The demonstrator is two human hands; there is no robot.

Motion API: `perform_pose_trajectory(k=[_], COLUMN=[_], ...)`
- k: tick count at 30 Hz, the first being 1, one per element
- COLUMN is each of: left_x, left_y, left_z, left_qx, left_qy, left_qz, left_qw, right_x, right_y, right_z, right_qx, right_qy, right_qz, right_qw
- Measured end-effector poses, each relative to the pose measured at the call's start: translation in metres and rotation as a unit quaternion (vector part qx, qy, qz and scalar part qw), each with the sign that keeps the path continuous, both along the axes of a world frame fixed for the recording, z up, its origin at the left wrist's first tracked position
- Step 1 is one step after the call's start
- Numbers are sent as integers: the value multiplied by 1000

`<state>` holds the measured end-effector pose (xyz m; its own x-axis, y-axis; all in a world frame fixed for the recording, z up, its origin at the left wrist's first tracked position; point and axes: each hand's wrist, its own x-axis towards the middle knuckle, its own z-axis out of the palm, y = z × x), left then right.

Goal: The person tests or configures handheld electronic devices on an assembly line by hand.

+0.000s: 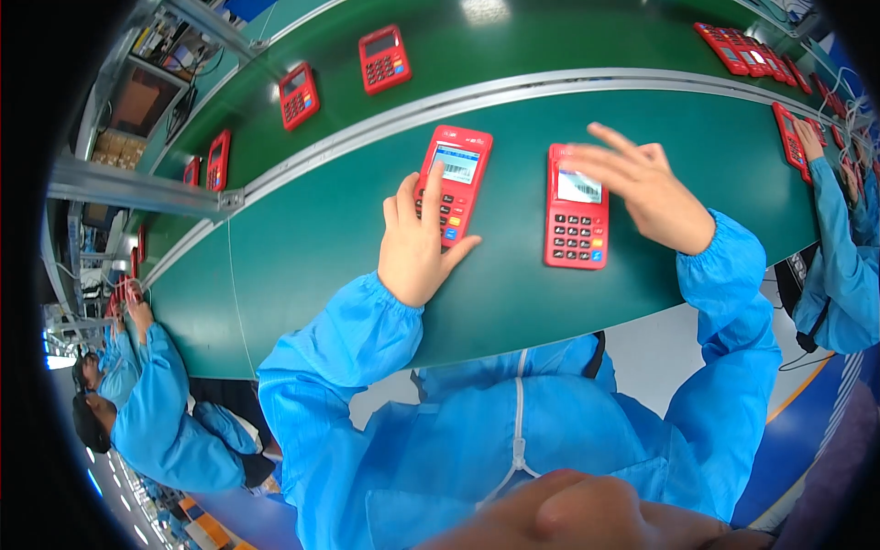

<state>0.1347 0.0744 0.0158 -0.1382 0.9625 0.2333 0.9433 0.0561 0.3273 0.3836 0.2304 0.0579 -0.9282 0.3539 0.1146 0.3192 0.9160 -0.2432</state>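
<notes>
Two red handheld card payment terminals lie face up on the green table in front of me, both with lit screens. My left hand (417, 236) rests over the left card terminal (470, 188), its index finger reaching to the lower part of the screen and its thumb stretched out to the side; part of the keypad is covered. Over the top of the right card terminal (576, 240) hovers my right hand (653, 188), fingers apart and slightly blurred, holding nothing. Whether its fingertips touch that screen I cannot tell.
Beyond a metal rail (513, 92), a green belt carries more red terminals (385, 60). A row of terminals (752, 55) sits at the far right. Co-workers in blue are at the left (174, 403) and right (848, 247). A metal post (137, 191) juts in from the left.
</notes>
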Motion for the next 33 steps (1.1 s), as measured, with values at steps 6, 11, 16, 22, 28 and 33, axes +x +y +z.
perform_pose_trajectory(k=[6, 11, 16, 22, 28, 33], left_x=[-11, -11, -8, -13, -14, -9], left_y=[-29, -24, -25, -26, -30, -33], left_z=[2, -11, -9, -8, -5, -11], left_qx=[-26, -32, -37, -56, 141, 177], left_qy=[-112, -234, -264, -329, -36, 88], left_qz=[-54, -62, -58, -71, -166, -214], left_qw=[992, 970, 962, 940, 975, 957], right_x=[23, 5, -23, -42, -12, -1], right_y=[-48, -71, -59, -54, -53, -58], right_z=[-10, -36, -38, -34, -36, -39], right_qx=[-219, -183, -164, -159, -85, 32], right_qy=[46, 63, 100, 100, 170, 135], right_qz=[-122, -177, -144, -96, -86, -21], right_qw=[967, 965, 971, 977, 978, 990])
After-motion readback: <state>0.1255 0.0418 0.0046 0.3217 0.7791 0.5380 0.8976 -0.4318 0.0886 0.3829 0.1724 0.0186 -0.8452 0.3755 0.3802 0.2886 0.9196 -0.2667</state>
